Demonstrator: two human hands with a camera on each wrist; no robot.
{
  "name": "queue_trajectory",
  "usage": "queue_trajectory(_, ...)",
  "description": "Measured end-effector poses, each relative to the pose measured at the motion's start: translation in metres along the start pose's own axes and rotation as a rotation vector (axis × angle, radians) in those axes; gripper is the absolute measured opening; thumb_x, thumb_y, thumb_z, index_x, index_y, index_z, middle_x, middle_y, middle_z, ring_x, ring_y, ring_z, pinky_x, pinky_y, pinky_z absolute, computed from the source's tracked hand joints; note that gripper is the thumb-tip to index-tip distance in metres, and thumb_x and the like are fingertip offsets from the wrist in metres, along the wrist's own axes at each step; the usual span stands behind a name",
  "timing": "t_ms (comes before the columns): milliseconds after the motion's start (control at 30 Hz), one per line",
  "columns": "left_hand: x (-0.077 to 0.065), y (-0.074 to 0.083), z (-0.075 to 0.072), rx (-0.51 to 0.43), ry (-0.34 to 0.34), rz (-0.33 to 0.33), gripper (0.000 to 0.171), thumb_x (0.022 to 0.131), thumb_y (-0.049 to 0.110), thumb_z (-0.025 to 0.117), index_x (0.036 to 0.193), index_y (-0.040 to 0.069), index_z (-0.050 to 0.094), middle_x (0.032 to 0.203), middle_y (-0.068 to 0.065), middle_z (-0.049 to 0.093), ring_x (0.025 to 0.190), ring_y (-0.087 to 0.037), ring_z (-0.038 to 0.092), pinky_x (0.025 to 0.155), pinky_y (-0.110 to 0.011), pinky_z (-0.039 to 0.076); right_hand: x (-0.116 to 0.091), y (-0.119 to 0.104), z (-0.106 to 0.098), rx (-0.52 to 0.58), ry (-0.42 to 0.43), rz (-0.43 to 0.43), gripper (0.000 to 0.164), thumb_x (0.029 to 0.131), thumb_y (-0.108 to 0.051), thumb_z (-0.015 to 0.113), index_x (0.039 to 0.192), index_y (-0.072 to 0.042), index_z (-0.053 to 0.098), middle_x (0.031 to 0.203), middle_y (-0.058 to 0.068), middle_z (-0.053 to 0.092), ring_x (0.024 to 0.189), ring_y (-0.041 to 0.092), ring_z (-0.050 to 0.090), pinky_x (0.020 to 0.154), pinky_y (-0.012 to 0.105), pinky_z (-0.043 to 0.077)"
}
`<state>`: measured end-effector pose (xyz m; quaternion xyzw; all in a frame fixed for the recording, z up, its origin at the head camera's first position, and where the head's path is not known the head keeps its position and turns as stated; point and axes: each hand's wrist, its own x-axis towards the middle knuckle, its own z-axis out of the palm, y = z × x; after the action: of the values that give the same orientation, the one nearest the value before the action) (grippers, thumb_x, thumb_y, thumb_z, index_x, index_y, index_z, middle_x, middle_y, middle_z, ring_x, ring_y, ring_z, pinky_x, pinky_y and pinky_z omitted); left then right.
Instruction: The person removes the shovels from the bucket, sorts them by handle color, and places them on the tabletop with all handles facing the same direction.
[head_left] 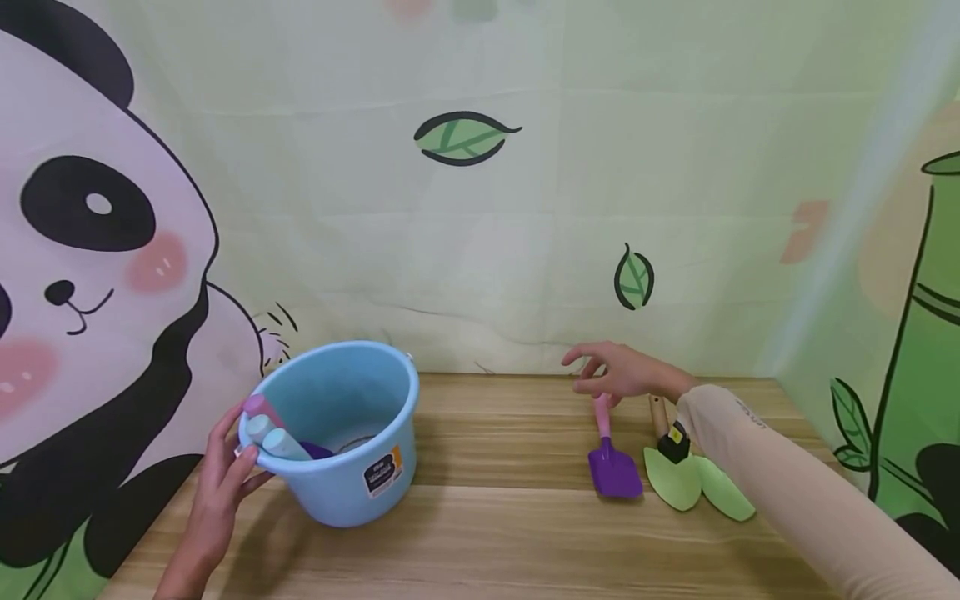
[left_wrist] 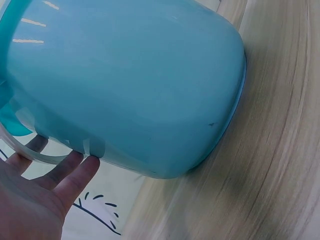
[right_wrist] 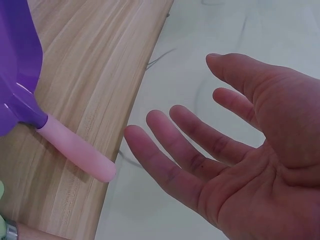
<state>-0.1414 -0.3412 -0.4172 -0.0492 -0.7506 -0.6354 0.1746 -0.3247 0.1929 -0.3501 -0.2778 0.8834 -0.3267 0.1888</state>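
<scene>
My left hand (head_left: 213, 492) grips the rim of a light blue bucket (head_left: 322, 492) at its left side, thumb over the edge. In the left wrist view its fingers press the outer wall beside a pale bail handle (left_wrist: 52, 159). Inside the bucket, a pink handle (head_left: 262, 408) and two pale blue handles (head_left: 283, 443) lean on the rim; their lower ends are mostly hidden. My right hand (head_left: 618, 371) hovers, fingers spread and holding nothing, near the pink handle (right_wrist: 77, 152) of a purple toy shovel (head_left: 615, 473) lying on the table.
Right of the shovel, beneath my right forearm, lie two light green blades (head_left: 672, 482), with a wooden handle (head_left: 658, 414) and a black tag (head_left: 673, 444). The wood-grain table (head_left: 495, 517) ends at a printed cloth backdrop (head_left: 487, 275) with a panda.
</scene>
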Motion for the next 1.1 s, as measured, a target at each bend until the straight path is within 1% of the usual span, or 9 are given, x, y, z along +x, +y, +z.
queue_trajectory(100, 0.0002, 0.0, 0.0, -0.004, 0.001, -0.002, 0.059, 0.109, 0.016, 0.042, 0.163, 0.024, 0.022, 0.152, -0.007, 0.036, 0.119, 0.0, 0.057, 0.082, -0.021, 0.057, -0.0001, 0.0005, 0.0009, 0.009, -0.003, 0.005, 0.048, 0.101, -0.017, 0.068, 0.145, -0.007, 0.052, 0.127, 0.027, 0.062, 0.088, 0.023, 0.071, 0.072, 0.048, 0.062)
queue_trajectory(200, 0.0005, -0.0007, -0.0002, -0.003, 0.003, -0.005, 0.059, 0.109, 0.016, 0.042, 0.163, 0.024, 0.022, 0.153, -0.007, 0.036, 0.119, 0.0, 0.057, 0.082, -0.021, 0.057, 0.0003, 0.0013, 0.0016, 0.019, -0.005, 0.009, 0.048, 0.1, -0.017, 0.068, 0.144, -0.007, 0.052, 0.127, 0.027, 0.062, 0.088, 0.022, 0.071, 0.072, 0.048, 0.062)
queue_trajectory(400, -0.0004, -0.0014, -0.0007, -0.007, 0.0, 0.001, 0.059, 0.109, 0.016, 0.043, 0.163, 0.023, 0.021, 0.153, -0.008, 0.036, 0.119, 0.001, 0.057, 0.081, -0.021, 0.057, 0.001, 0.0034, 0.0026, 0.035, -0.008, 0.014, 0.048, 0.1, -0.017, 0.069, 0.144, -0.007, 0.052, 0.127, 0.027, 0.062, 0.087, 0.022, 0.071, 0.072, 0.048, 0.062)
queue_trajectory(467, -0.0003, -0.0014, -0.0006, -0.004, -0.001, 0.001, 0.059, 0.109, 0.016, 0.042, 0.163, 0.023, 0.021, 0.154, -0.01, 0.035, 0.119, 0.001, 0.056, 0.081, -0.021, 0.057, 0.0011, 0.0037, 0.0027, 0.04, -0.008, 0.015, 0.048, 0.1, -0.017, 0.069, 0.144, -0.007, 0.052, 0.128, 0.028, 0.061, 0.087, 0.022, 0.071, 0.072, 0.048, 0.062)
queue_trajectory(633, 0.0002, -0.0002, 0.0007, 0.01, 0.002, -0.007, 0.059, 0.109, 0.017, 0.042, 0.164, 0.024, 0.021, 0.159, -0.021, 0.028, 0.12, 0.001, 0.055, 0.082, -0.021, 0.057, 0.0011, 0.0044, 0.0017, 0.034, -0.004, 0.016, 0.048, 0.1, -0.018, 0.069, 0.144, -0.008, 0.052, 0.128, 0.027, 0.062, 0.088, 0.023, 0.071, 0.072, 0.048, 0.062)
queue_trajectory(700, 0.0002, 0.0006, 0.0012, 0.013, 0.002, -0.009, 0.059, 0.109, 0.018, 0.042, 0.164, 0.023, 0.02, 0.16, -0.023, 0.026, 0.12, 0.002, 0.055, 0.082, -0.021, 0.057, 0.0009, 0.0049, 0.0011, 0.032, -0.001, 0.016, 0.049, 0.1, -0.018, 0.069, 0.145, -0.008, 0.052, 0.127, 0.027, 0.062, 0.089, 0.023, 0.07, 0.072, 0.048, 0.062)
queue_trajectory(900, 0.0001, 0.0009, 0.0011, 0.013, 0.004, -0.009, 0.059, 0.109, 0.017, 0.043, 0.164, 0.024, 0.021, 0.158, -0.021, 0.028, 0.119, 0.002, 0.055, 0.081, -0.021, 0.057, 0.0001, 0.005, 0.0004, 0.047, -0.003, 0.029, 0.048, 0.1, -0.017, 0.069, 0.145, -0.008, 0.052, 0.126, 0.024, 0.063, 0.093, 0.025, 0.069, 0.073, 0.048, 0.062)
queue_trajectory(1100, 0.0009, 0.0003, 0.001, 0.016, -0.002, -0.01, 0.059, 0.109, 0.017, 0.043, 0.164, 0.024, 0.02, 0.158, -0.023, 0.027, 0.119, 0.002, 0.056, 0.081, -0.021, 0.057, -0.0007, 0.0052, 0.0004, 0.051, -0.003, 0.036, 0.047, 0.1, -0.016, 0.068, 0.143, -0.008, 0.053, 0.124, 0.023, 0.064, 0.095, 0.026, 0.068, 0.072, 0.048, 0.062)
